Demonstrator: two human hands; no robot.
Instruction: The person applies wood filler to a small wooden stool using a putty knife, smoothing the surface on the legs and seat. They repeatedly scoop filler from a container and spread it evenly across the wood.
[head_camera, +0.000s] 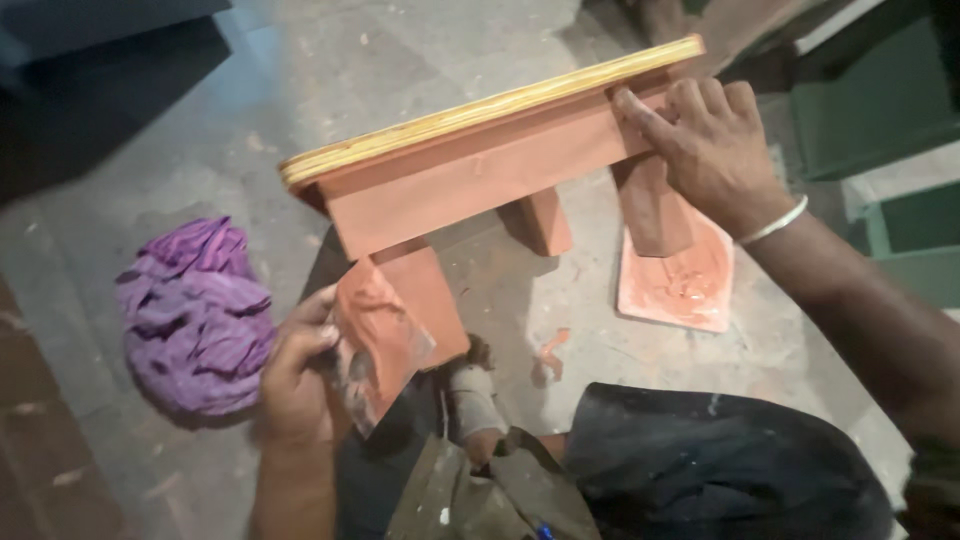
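Note:
A small wooden stool (470, 170) coated in reddish-brown paste lies tilted on its side on the floor, its pale plywood top edge facing up and away. My right hand (705, 140) rests on the far end of its apron, fingers pressed against the wood beside a leg. My left hand (295, 375) grips a flat scraper (375, 335) smeared with the same reddish paste, held against the near leg of the stool.
A crumpled purple cloth (195, 315) lies on the concrete floor at the left. A flat tile with a smear of reddish paste (680, 280) sits under the far leg. Green furniture (880, 90) stands at the right. My knee in dark cloth (720, 470) fills the bottom.

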